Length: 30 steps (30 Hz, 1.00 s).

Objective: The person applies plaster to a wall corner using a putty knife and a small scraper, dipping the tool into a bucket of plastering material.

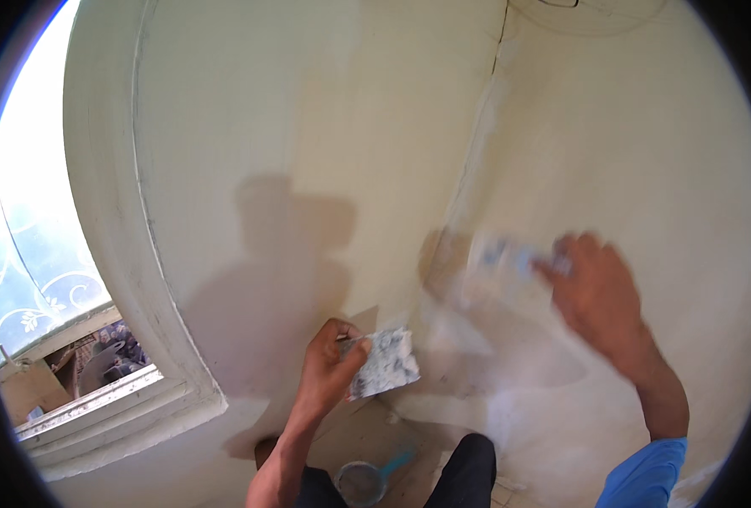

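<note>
My left hand (329,366) is closed on the edge of a small flat plate (392,362) smeared with white and grey putty. My right hand (597,300), further right and higher, grips what looks like a putty knife (498,262), its blade pale and blurred by motion. The blade is at the wall (562,169), just right of the room corner; whether it touches cannot be made out. A lighter patch spreads over the lower wall below my right hand.
The corner (474,144) has a rough seam and a dark crack near the top. At left is a window frame (185,372) with a patterned curtain (37,279). Below, between my knees, stands a round container (360,486) with a blue handle (398,461).
</note>
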Available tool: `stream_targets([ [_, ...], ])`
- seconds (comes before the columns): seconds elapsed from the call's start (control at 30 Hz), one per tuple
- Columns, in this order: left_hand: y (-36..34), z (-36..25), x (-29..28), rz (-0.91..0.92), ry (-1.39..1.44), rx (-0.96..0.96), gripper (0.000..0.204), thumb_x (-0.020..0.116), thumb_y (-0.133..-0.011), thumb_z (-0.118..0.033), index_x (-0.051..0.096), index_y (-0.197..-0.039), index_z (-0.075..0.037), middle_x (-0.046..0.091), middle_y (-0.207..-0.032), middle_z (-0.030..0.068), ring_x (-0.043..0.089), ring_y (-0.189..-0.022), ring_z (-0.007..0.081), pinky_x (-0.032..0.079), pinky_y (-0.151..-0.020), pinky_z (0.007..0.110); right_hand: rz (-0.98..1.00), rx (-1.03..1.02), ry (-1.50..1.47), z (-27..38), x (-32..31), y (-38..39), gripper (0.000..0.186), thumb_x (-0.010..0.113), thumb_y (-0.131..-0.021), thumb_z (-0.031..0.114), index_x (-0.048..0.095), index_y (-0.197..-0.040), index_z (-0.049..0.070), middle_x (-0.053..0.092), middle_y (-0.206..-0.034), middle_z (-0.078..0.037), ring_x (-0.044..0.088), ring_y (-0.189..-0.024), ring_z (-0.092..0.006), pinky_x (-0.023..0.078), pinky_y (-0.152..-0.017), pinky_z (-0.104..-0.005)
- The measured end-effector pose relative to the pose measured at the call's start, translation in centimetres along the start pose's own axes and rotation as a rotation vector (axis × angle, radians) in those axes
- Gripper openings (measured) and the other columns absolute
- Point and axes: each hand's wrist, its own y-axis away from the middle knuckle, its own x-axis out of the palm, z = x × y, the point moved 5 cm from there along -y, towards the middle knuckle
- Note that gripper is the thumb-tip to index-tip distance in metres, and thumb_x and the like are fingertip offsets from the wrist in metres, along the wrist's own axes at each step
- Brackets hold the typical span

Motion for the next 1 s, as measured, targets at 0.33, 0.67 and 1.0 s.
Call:
stream_targets([
  [0.33, -1.4, 3.1, 0.2, 0.152, -0.017, -0.026, 0.016, 0.064, -0.091, -0.01, 0.053, -0.098, -0.002, 0.056, -0.088, 0.0051, 0.046, -0.055, 0.0036, 0.036, -0.039, 0.023, -0.429, 0.127, 0.132, -18.1, 1.8, -11.1, 0.029, 0.064, -0.082, 0.002, 0.072, -0.108, 0.014, 0.054, -0.096, -0.004, 0.056, -0.087, -0.0198, 0.046, -0.071, -0.0358],
  [0.67, -1.4, 3.7, -0.2, 0.133, -0.017, -0.007, 0.014, 0.064, -0.091, -0.007, 0.052, -0.097, -0.002, 0.055, -0.084, 0.0037, 0.045, -0.056, 0.0034, 0.036, -0.041, 0.022, -0.307, 0.17, 0.306, -17.1, 2.6, -12.6, 0.031, 0.062, -0.079, -0.001, 0.072, -0.106, 0.012, 0.051, -0.094, -0.004, 0.055, -0.092, -0.0218, 0.047, -0.068, -0.0368],
  [1.0, -1.8, 4.2, 0.0, 0.126, -0.039, 0.122, 0.014, 0.064, -0.089, -0.004, 0.051, -0.095, -0.002, 0.056, -0.084, 0.0049, 0.046, -0.048, 0.0041, 0.037, -0.035, 0.023, -0.276, 0.188, 0.205, -17.0, 0.2, -12.6, 0.031, 0.058, -0.081, 0.0, 0.073, -0.105, 0.011, 0.053, -0.095, -0.007, 0.056, -0.091, -0.0221, 0.05, -0.065, -0.0354],
])
